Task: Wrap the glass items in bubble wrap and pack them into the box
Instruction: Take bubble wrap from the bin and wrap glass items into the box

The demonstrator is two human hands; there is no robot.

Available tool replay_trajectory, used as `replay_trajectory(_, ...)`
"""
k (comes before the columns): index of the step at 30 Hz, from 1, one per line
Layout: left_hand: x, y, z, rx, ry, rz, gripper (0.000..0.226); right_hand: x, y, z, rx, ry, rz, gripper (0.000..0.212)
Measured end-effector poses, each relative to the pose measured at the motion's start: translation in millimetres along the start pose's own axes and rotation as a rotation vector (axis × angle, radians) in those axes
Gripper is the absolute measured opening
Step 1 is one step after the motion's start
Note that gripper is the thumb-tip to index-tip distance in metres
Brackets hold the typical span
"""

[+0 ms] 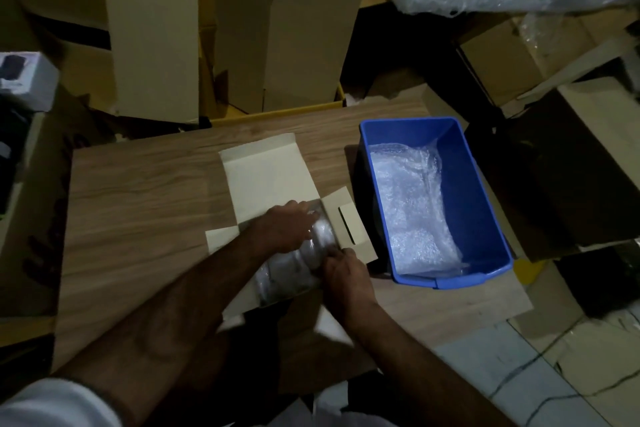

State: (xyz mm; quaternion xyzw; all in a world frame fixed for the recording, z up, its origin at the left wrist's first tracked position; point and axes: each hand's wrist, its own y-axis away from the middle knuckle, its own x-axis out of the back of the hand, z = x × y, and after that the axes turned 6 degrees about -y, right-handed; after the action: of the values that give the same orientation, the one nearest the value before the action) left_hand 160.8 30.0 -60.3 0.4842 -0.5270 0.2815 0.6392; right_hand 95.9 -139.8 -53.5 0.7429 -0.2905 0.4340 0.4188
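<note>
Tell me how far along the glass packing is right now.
Done: one item already sits in bubble wrap, the wrapped bundle. In hand: left hand and right hand press it into the open cardboard box. Left: closing the flaps. More bubble wrap lies in the blue bin.

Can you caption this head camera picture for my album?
Both hands press a bubble-wrapped item into an open cardboard box.
</note>
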Motion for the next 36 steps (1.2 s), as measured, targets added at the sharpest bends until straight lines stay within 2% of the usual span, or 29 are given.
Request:
replay_trajectory(2,2,-2,1,-0.004,0.021,-0.013,0.05,-2,3,-4,-0.001,0.023,0.008,0.04)
replay_trajectory(5,4,1,-7,0.017,0.18,0.115,0.047,3,6,-10,-0.054,0.01,0.055,0.052)
replay_trajectory(7,-3,5,-17,-0.015,0.269,0.174,0.053,8,8,-11,-0.058,0.052,0.069,0.051)
replay_trajectory(9,-10,9,-25,-0.064,0.343,0.159,0.055,12,8,-15,-0.066,0.051,0.058,0.052)
replay_trajectory(15,-13,12,-30,-0.124,0.393,0.094,0.062,2,-3,-15,-0.06,-0.007,-0.034,0.077)
replay_trajectory(19,-10,8,-26,-0.141,0.357,-0.002,0.066,-5,-2,-13,-0.083,-0.016,-0.011,0.059)
replay_trajectory(23,2,-1,-17,-0.107,0.194,0.087,0.067,-22,5,-8,-0.012,-0.016,0.006,0.051)
replay_trajectory(24,3,-1,-16,-0.119,0.199,0.106,0.065,-21,7,-8,-0.032,-0.062,0.02,0.05)
replay_trajectory(25,3,-1,-16,-0.149,0.225,0.117,0.061,-21,9,-9,-0.057,-0.135,0.116,0.049)
replay_trajectory(26,1,-1,-17,-0.181,0.26,0.107,0.058,-19,11,-10,-0.103,-0.179,0.115,0.048)
replay_trajectory(29,3,-4,-22,-0.236,0.289,0.002,0.055,-10,10,-12,-0.061,-0.264,0.031,0.047)
replay_trajectory(36,8,-20,-18,-0.16,0.204,-0.249,0.065,-6,0,-4,-0.039,-0.314,-0.06,0.048)
